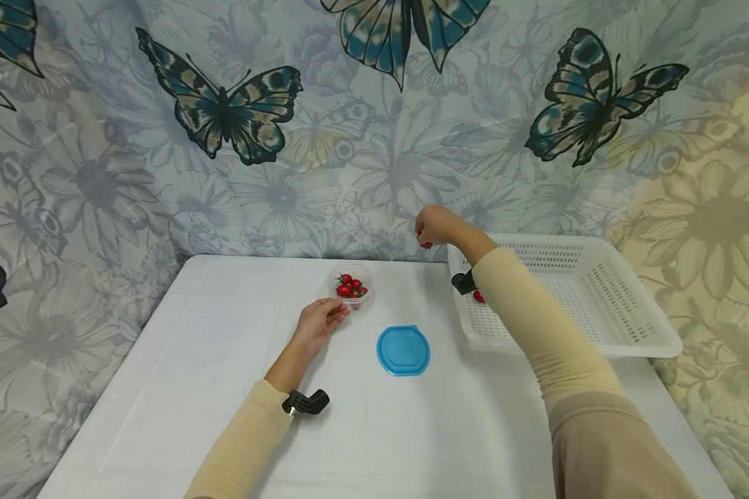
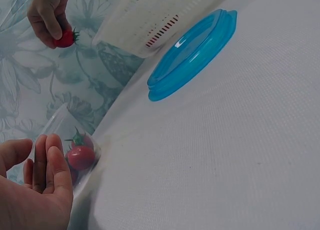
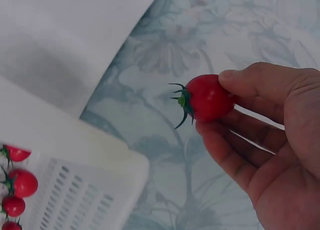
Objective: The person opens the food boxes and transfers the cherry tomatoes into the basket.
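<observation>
Red and glossy, the plump, rounded tomato (image 3: pixel 211 98) wears thin, curling green sepals. The right hand (image 1: pixel 440 225) pinches it between thumb and fingers, in the air near the white basket's (image 1: pixel 599 298) far left corner. The left hand (image 1: pixel 317 322), thumb spread from loosely bent fingers, is at the clear container (image 1: pixel 352 267) holding more tomatoes (image 1: pixel 345 290).

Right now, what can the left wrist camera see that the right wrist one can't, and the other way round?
Only the left wrist view: the left hand, the tub with its tomatoes, and the lid.

Only the right wrist view: the basket's tomatoes in plain sight; the other shows just red through slots.

Both: the right hand pinching a tomato, part of the basket, the table and the flowery wall.
</observation>
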{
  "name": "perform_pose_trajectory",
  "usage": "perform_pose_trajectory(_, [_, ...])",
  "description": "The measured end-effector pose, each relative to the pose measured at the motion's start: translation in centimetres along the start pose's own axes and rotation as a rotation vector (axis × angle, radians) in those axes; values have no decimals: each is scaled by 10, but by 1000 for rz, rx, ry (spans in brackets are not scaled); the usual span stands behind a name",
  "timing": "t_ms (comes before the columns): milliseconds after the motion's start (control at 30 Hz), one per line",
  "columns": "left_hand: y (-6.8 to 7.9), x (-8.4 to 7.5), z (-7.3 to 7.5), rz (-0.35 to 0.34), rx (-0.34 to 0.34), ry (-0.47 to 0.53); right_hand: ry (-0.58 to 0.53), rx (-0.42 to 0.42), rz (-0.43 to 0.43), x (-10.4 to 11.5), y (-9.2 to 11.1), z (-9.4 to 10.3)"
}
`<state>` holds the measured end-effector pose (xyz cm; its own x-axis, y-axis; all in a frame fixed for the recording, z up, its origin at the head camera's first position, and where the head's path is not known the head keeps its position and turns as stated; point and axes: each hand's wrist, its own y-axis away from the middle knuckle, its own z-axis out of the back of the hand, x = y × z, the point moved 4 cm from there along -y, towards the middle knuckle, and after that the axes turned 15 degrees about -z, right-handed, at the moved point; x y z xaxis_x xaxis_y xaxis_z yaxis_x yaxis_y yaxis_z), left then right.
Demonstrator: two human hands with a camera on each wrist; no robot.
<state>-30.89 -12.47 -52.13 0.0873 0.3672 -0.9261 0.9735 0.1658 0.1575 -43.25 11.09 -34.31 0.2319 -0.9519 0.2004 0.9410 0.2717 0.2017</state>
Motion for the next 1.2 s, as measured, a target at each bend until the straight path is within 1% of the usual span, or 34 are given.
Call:
perform_pose_trajectory(167, [0, -1, 0, 1, 6, -2, 1, 12, -56, -16, 3, 6])
perform_pose_trajectory(267, [1, -1, 0, 3, 13, -6, 35, 9, -74, -24, 7, 10])
perform_pose_trajectory(433, [2, -1, 1, 4, 5, -8, 101, -9, -80, -35, 13, 18])
perform_pose_trajectory(633, [2, -2, 0, 7, 3, -10, 66, 33, -131, -57, 23, 20])
perform_pose_trajectory(800, [3, 0, 1, 16, 4, -5, 36, 57, -148, -78, 29, 18])
perform_pose_trajectory(900, [3, -1, 1, 14, 6, -15, 28, 76, -174, -91, 31, 14])
perform_pose_trajectory(1200, [4, -1, 1, 7, 8, -12, -14, 99, -305, -131, 35, -6])
